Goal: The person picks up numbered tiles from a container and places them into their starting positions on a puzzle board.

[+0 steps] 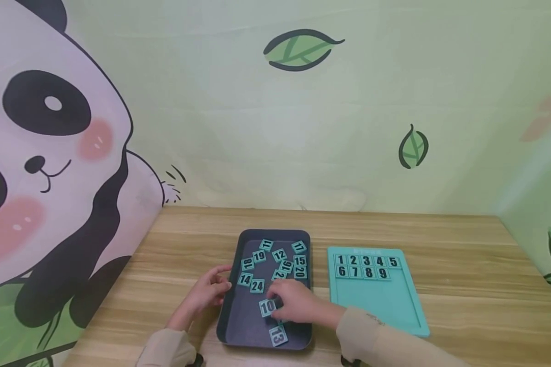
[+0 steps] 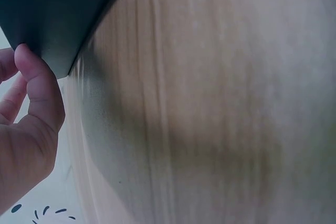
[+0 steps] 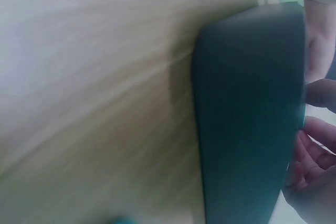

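Observation:
A dark tray (image 1: 243, 326) holds loose teal number tiles, among them 24 (image 1: 257, 286), 14 (image 1: 245, 279) and 13 (image 1: 278, 336). My left hand (image 1: 209, 287) grips the tray's left side, thumb by the rim; the left wrist view has a fingertip against the dark outer wall (image 2: 58, 19). Over the lower half of the tray, my right hand (image 1: 298, 300) pinches the 10 tile (image 1: 267, 307) between thumb and fingers. A teal edge shows between those fingers in the right wrist view, where the tray wall (image 3: 249, 103) hides part of the hand. Another tile lies partly under this hand.
Right of the tray lies a teal board (image 1: 372, 300) with tiles 1 to 5 in its top row and 6 to 9 below. Both rest on a wooden table (image 1: 464, 265). Behind stands a green wall (image 1: 229, 127) with leaf and panda pictures.

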Demonstrator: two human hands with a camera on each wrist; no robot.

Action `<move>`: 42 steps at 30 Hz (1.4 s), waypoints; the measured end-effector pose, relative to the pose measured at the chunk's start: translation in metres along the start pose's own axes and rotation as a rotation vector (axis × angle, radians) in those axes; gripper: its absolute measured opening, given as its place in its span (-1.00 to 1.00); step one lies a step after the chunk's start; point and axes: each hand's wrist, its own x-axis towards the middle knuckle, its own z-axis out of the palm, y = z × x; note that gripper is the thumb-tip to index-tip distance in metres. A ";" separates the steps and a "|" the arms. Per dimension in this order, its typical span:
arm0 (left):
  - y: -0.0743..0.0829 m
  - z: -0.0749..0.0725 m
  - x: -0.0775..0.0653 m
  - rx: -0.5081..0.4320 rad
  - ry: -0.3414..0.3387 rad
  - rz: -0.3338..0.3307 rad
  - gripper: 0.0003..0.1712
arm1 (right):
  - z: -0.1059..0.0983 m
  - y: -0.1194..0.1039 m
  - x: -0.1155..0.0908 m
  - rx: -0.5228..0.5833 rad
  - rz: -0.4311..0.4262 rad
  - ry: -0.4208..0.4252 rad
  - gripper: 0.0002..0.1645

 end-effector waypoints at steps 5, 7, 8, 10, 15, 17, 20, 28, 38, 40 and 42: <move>0.002 0.001 0.001 -0.001 0.006 -0.005 -0.48 | -0.011 0.010 -0.014 0.047 -0.024 0.044 -0.66; 0.002 0.001 0.000 -0.001 0.008 -0.005 -0.48 | -0.016 0.014 -0.021 0.069 -0.031 0.065 -0.66; 0.002 0.001 0.000 0.001 0.010 -0.004 -0.49 | -0.018 0.017 -0.024 0.077 -0.034 0.076 -0.66; 0.002 0.001 0.000 0.003 0.010 -0.002 -0.49 | -0.023 0.022 -0.031 0.096 -0.026 0.096 -0.66; 0.002 0.001 -0.001 0.011 0.019 0.001 -0.50 | -0.034 0.037 -0.047 0.137 0.047 0.117 -0.65; 0.002 0.001 -0.002 0.015 0.023 -0.003 -0.51 | -0.038 0.043 -0.052 0.145 0.060 0.131 -0.66; 0.003 0.002 -0.003 0.016 0.025 -0.008 -0.51 | -0.042 0.053 -0.060 0.134 0.065 0.156 -0.67; 0.003 0.001 -0.002 0.013 0.025 -0.013 -0.51 | -0.058 0.084 -0.083 0.093 0.194 0.221 -0.68; 0.003 0.001 -0.001 0.016 0.019 -0.025 -0.51 | -0.076 0.125 -0.111 0.068 0.221 0.340 -0.64; 0.003 0.001 -0.001 0.021 0.021 -0.030 -0.51 | -0.080 0.132 -0.116 0.078 0.222 0.355 -0.62; 0.003 0.000 -0.001 0.026 0.024 -0.034 -0.51 | -0.083 0.140 -0.120 0.065 0.225 0.372 -0.61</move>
